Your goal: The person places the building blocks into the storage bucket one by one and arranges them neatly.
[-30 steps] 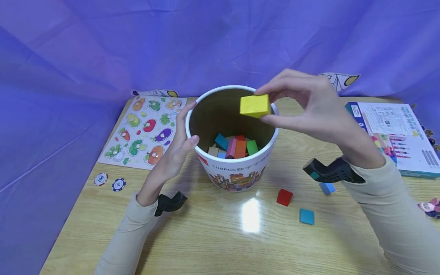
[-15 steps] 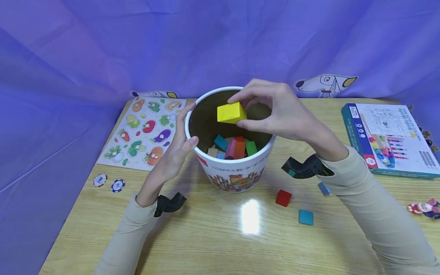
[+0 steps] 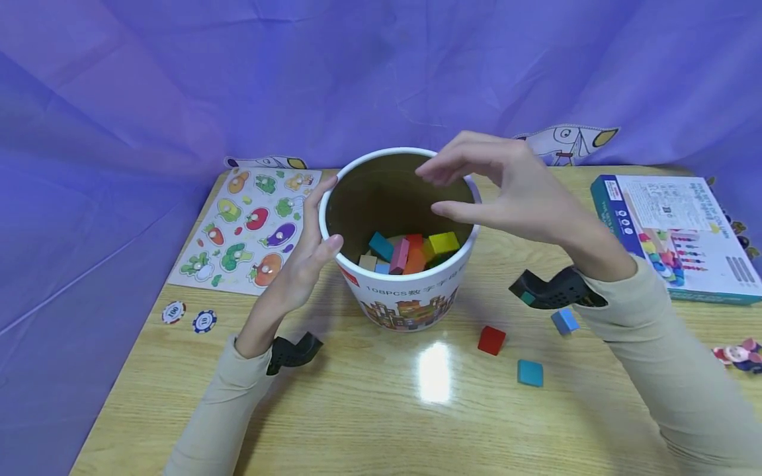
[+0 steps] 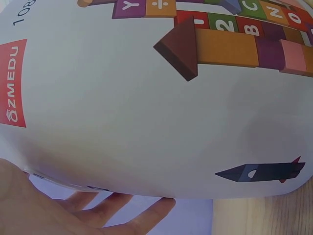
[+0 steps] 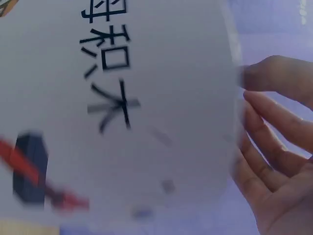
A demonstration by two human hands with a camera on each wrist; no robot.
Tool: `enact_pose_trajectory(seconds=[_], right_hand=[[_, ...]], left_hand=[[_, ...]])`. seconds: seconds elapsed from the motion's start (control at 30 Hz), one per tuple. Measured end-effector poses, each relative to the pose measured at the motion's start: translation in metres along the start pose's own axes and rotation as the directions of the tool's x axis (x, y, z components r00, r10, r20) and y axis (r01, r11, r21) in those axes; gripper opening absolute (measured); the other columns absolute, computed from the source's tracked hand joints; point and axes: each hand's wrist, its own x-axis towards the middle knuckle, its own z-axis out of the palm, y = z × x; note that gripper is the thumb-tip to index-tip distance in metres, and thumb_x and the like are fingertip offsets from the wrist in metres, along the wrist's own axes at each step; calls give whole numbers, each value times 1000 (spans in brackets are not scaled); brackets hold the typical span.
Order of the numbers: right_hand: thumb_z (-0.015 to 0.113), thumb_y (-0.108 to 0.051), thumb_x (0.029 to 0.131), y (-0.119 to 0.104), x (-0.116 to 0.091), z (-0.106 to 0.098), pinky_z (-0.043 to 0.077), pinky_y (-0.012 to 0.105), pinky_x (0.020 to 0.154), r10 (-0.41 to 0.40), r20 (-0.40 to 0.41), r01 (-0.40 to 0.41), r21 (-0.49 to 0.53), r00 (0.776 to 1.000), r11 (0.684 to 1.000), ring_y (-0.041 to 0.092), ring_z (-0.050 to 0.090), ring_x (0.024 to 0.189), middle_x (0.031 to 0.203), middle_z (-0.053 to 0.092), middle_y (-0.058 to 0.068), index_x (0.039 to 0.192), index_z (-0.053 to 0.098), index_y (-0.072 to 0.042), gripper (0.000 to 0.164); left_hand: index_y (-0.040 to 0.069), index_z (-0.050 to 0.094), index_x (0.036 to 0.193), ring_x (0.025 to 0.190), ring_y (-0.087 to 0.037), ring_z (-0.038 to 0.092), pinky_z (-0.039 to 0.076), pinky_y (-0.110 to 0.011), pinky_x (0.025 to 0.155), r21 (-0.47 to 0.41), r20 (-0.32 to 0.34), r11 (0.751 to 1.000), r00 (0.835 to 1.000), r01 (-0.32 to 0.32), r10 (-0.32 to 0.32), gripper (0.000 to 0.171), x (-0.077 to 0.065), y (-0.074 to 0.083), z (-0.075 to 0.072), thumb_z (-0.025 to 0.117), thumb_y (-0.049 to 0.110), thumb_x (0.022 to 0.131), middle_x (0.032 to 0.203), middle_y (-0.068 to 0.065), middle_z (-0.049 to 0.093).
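Note:
My left hand (image 3: pixel 300 264) holds the left side of a white printed bucket (image 3: pixel 411 291), thumb and fingertips at its rim. In the left wrist view the fingers (image 4: pixel 115 208) lie along the bucket's outer wall. Over the right part of the bucket's mouth, my right hand (image 3: pixel 506 185) has thumb and fingers spread apart, holding nothing. Below it, a yellow block (image 3: pixel 443 245) lies in the bucket on other coloured blocks, among them a pink block (image 3: pixel 399 256) and a teal block (image 3: pixel 381 246). The bucket's wall hides the lower blocks.
On the table right of the bucket lie a red block (image 3: pixel 491 340), a teal square block (image 3: pixel 530 373) and a blue block (image 3: pixel 564 322). A boxed toy (image 3: pixel 684 231) and a small figurine (image 3: pixel 741 356) are farther right. Left are a vegetable puzzle board (image 3: pixel 244 228) and two chips (image 3: pixel 204 321).
My right hand carried the yellow block left over the bucket and let go. The block now lies inside, and the hand has drawn back slightly right. The left hand stayed on the bucket.

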Motion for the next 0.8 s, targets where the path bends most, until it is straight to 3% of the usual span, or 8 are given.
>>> enact_pose_trajectory(seconds=[0.2, 0.37, 0.5, 0.63, 0.73, 0.8], right_hand=[[74, 25, 66, 5, -45, -24, 49, 22, 94, -43, -62, 46, 53, 997, 998, 18, 62, 96, 105, 66, 12, 109, 68, 6, 48], [72, 29, 63, 29, -97, -40, 49, 19, 92, 14, -45, -8, 120, 999, 993, 17, 63, 97, 107, 66, 15, 109, 64, 13, 50], [70, 31, 63, 55, -143, -40, 49, 18, 90, 68, -12, -64, 207, 998, 976, 17, 64, 99, 110, 65, 17, 113, 60, 16, 53], [73, 26, 64, 73, -183, -34, 46, 12, 91, 176, 42, -178, 64, 984, 982, 10, 62, 103, 112, 65, 7, 117, 62, 7, 58], [77, 18, 67, 82, -205, -28, 43, 7, 92, 264, 77, -260, -56, 961, 964, 5, 59, 105, 113, 65, 3, 118, 64, -2, 56], [78, 15, 69, 87, -216, -25, 41, 5, 94, 298, 91, -292, -78, 950, 953, 4, 58, 107, 113, 65, 2, 118, 64, -3, 54]], left_hand=[[26, 7, 153, 143, -18, 19, 25, -63, 112, -6, 1, 1000, 1000, -2, 2, 94, 1, 1, 0, 53, 70, 84, 158, 6, 14], [25, 7, 153, 143, -18, 19, 25, -62, 112, 5, -1, 1000, 1000, -1, 1, 95, 1, 1, 1, 52, 72, 84, 158, 5, 14], [24, 8, 153, 143, -16, 19, 24, -61, 113, 13, -3, 1000, 1000, -7, 8, 94, 2, 1, 2, 51, 72, 85, 158, 6, 14], [25, 8, 153, 143, -16, 20, 24, -60, 113, 14, -6, 1000, 1000, -9, 9, 94, 3, 0, 2, 51, 72, 85, 158, 6, 15], [26, 8, 153, 142, -17, 20, 24, -61, 112, 4, -9, 1000, 1000, -4, 4, 94, 2, 0, 2, 52, 72, 84, 157, 6, 16], [26, 8, 153, 142, -17, 20, 25, -61, 112, 0, -12, 1000, 1000, 2, -2, 94, 2, 0, 1, 53, 72, 84, 157, 6, 16]])
